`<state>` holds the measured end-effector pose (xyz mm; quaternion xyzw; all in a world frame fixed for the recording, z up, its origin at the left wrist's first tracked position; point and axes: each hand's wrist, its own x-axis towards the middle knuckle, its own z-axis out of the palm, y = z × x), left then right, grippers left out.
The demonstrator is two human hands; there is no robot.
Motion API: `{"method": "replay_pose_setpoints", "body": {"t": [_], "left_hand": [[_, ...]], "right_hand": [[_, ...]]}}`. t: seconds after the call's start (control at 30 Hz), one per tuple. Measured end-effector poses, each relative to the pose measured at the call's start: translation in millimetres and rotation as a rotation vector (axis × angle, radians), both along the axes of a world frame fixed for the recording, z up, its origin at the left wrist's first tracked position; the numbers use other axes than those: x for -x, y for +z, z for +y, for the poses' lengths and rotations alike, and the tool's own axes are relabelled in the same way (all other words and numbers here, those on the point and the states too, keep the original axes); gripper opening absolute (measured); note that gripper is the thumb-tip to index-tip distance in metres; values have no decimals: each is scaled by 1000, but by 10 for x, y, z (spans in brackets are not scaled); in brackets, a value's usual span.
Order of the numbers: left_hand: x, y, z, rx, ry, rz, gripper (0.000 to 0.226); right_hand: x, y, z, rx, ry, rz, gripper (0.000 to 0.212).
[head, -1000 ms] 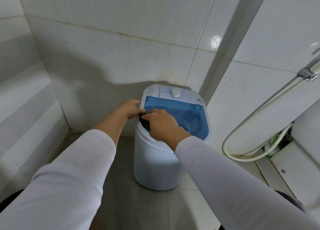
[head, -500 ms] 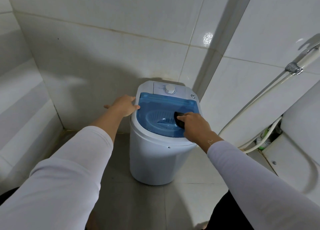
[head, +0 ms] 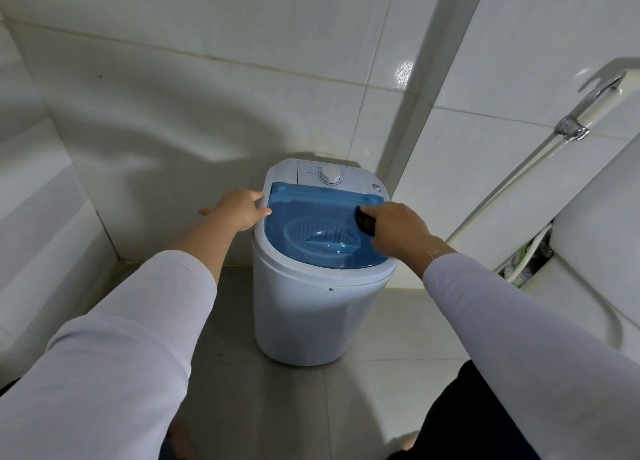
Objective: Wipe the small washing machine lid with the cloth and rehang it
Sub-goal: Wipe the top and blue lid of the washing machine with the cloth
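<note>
Head view, frame centre: small white plastic washing machine (head: 311, 307) with translucent blue lid (head: 311, 217). Right hand (head: 398, 229) closed on small dark cloth (head: 366, 221), pressed at lid's right edge; left hand (head: 239, 208) spread, bracing left rim. Cloth likely soft, light; lid smooth, probably slippery.

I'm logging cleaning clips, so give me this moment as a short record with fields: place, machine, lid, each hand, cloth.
place: tiled corner, machine on the floor
machine: small white washing machine, dial at the back
lid: blue see-through lid, closed
left hand: left hand rests on the machine's left edge, holding nothing
right hand: right hand in a closed grip on the cloth
cloth: dark cloth pressed on the lid's right side
</note>
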<state>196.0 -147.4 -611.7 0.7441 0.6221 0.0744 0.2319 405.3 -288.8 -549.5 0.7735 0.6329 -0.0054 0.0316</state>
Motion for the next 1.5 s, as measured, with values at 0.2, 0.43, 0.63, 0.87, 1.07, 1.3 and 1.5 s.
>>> {"method": "replay_pose_setpoints", "body": {"t": [0.2,0.43,0.63,0.87,1.07,1.3,1.5], "left_hand": [[-15,50,50,28,-53,-51,55],[-4,-34,131,64,-20,-101,60],[-47,74,-16,-10,12,-15,53],[-87,153,-229,-20,9,33,45],[-65,155,-273,79,-74,-33,76],[-70,249,-448,109,-75,-28,77],[-83,268,-496,98,-91,-25,75]], "right_hand": [[694,38,211,78,265,70,46],[886,-218,242,97,315,150,57],[818,-239,212,56,303,177,44],[637,-178,57,70,275,173,41],[452,-215,-89,42,251,194,42],[153,-269,-193,20,200,201,41],[-198,-284,-277,-4,151,185,40]]}}
